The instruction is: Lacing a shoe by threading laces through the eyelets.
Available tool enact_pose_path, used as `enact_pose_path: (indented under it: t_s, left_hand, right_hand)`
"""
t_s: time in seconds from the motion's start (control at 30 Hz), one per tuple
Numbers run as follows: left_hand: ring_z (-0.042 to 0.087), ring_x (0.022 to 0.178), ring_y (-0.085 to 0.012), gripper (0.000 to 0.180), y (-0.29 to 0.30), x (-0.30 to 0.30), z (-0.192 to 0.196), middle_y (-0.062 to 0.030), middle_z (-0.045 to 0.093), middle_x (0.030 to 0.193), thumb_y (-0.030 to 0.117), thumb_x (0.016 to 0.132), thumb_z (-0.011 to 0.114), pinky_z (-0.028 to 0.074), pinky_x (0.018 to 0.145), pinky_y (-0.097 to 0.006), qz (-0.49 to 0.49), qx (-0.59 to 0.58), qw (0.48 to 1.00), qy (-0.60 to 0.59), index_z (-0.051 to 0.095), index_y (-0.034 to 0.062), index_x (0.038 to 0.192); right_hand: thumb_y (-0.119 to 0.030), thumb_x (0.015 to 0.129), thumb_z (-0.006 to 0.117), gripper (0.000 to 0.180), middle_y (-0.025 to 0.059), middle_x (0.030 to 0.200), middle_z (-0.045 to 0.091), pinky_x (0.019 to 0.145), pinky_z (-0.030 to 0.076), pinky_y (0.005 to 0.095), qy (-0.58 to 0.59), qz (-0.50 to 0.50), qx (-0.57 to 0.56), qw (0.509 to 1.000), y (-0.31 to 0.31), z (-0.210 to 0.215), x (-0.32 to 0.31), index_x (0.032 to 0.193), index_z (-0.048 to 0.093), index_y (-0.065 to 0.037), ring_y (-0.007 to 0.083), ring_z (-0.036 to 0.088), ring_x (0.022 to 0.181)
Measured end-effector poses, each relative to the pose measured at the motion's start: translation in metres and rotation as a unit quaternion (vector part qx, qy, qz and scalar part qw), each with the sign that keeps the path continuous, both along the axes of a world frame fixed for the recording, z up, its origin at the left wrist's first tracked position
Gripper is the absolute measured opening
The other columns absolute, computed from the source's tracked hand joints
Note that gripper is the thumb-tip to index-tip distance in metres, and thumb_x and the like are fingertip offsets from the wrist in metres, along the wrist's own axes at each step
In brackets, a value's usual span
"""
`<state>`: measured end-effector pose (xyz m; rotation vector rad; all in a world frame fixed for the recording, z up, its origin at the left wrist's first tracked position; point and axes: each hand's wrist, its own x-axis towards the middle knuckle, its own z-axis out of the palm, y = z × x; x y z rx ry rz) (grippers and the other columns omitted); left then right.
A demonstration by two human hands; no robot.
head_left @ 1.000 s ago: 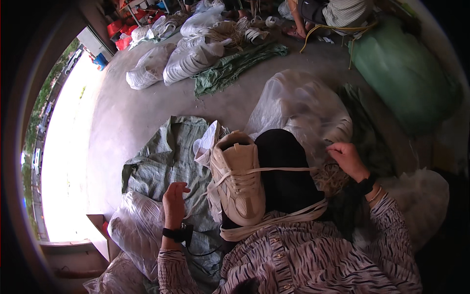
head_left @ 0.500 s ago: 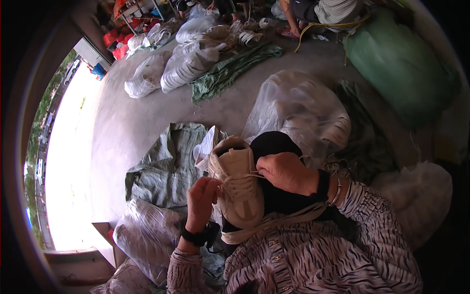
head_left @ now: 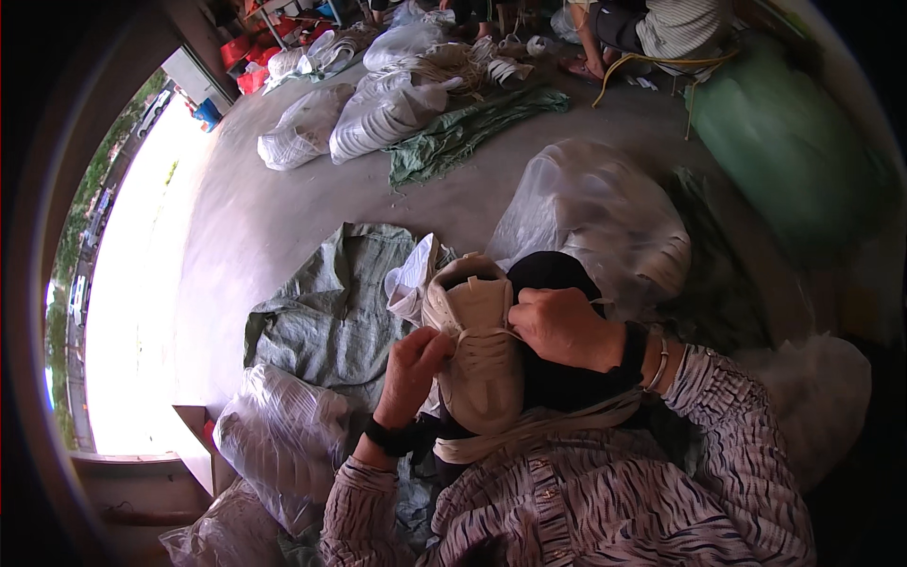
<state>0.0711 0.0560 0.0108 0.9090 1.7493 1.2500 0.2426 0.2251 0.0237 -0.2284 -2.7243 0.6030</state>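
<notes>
A cream sneaker [head_left: 488, 384] rests on my lap against my dark trousers [head_left: 557, 378], its toe toward me and its opening away. White lace crosses its tongue in several rows. My left hand [head_left: 413, 374] is pinched at the shoe's left side, and my right hand [head_left: 563, 326] is closed at its right side. A shoelace [head_left: 485, 333] runs between the two hands across the upper eyelets. A bundle of loose cream laces [head_left: 548, 427] lies over my lap below the toe. Behind the shoe's left edge is a white shoe piece [head_left: 412, 280].
Clear plastic bags of shoes lie ahead [head_left: 605, 208], at lower left [head_left: 274, 435] and farther off [head_left: 387, 118]. A green woven sack [head_left: 331, 302] spreads on the floor. At the right stands a big green bag [head_left: 784, 151]. Other people sit at the back [head_left: 675, 33].
The view has shifted a little, so the shoe and hands appear slightly farther right. My right hand has come closer to the shoe's side, and the lace stretch beside it is shorter.
</notes>
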Motion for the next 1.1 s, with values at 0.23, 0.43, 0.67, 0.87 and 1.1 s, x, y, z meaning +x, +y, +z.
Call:
enact_pose_path:
  t_s: [0.23, 0.43, 0.67, 0.87, 1.1]
  left_hand:
    - [0.047, 0.064, -0.0058, 0.025, -0.001, 0.008, 0.004, 0.0022, 0.055, 0.069, 0.022, 0.091, 0.052, 0.04, 0.059, -0.023, 0.049, 0.011, 0.999, -0.019, 0.06, 0.001, 0.08]
    - [0.055, 0.066, -0.0214, 0.009, 0.016, 0.007, 0.024, -0.0045, 0.055, 0.064, 0.014, 0.08, 0.061, 0.046, 0.064, -0.036, -0.023, 0.035, 0.873, 0.486, 0.061, 0.0058, 0.077]
    - [0.054, 0.096, -0.0256, 0.03, 0.035, -0.028, 0.055, -0.004, 0.057, 0.099, 0.01, 0.062, 0.077, 0.046, 0.086, -0.039, -0.22, 0.141, 0.827, 0.498, 0.061, 0.0103, 0.087]
    - [0.053, 0.085, -0.0229, 0.023, 0.036, -0.035, 0.079, -0.0018, 0.054, 0.085, 0.018, 0.067, 0.072, 0.047, 0.077, -0.038, -0.363, 0.012, 0.753, 0.549, 0.057, 0.0123, 0.084]
    - [0.053, 0.085, -0.0241, 0.021, 0.035, -0.03, 0.062, -0.0047, 0.052, 0.083, 0.004, 0.066, 0.066, 0.048, 0.074, -0.036, -0.321, 0.065, 0.789, 0.519, 0.057, 0.0099, 0.084]
  right_hand:
    - [-0.01, 0.072, 0.063, 0.004, 0.0078, 0.078, 0.053, 0.059, 0.049, 0.0358, -0.065, 0.047, 0.012, 0.997, 0.006, 0.008, -0.002, 0.075, 0.06, -0.008, 0.0255, 0.059, 0.071]
    - [-0.014, 0.072, 0.06, 0.006, 0.006, 0.086, 0.051, 0.067, 0.047, 0.0325, -0.031, 0.077, 0.151, 0.985, 0.012, 0.015, -0.009, 0.076, 0.058, -0.01, 0.0223, 0.056, 0.082]
    - [-0.014, 0.074, 0.057, 0.007, 0.0034, 0.086, 0.053, 0.07, 0.045, 0.0332, 0.058, 0.201, 0.262, 0.942, 0.026, 0.009, -0.021, 0.077, 0.053, -0.01, 0.0202, 0.055, 0.081]
    - [-0.017, 0.074, 0.059, 0.008, 0.0047, 0.084, 0.054, 0.067, 0.044, 0.0341, -0.003, 0.186, 0.154, 0.97, 0.024, 0.006, -0.017, 0.075, 0.054, -0.01, 0.0214, 0.058, 0.075]
    - [-0.017, 0.07, 0.062, 0.009, 0.008, 0.083, 0.057, 0.069, 0.044, 0.0378, -0.128, 0.117, 0.129, 0.976, 0.008, 0.012, -0.032, 0.072, 0.062, -0.008, 0.0252, 0.061, 0.077]
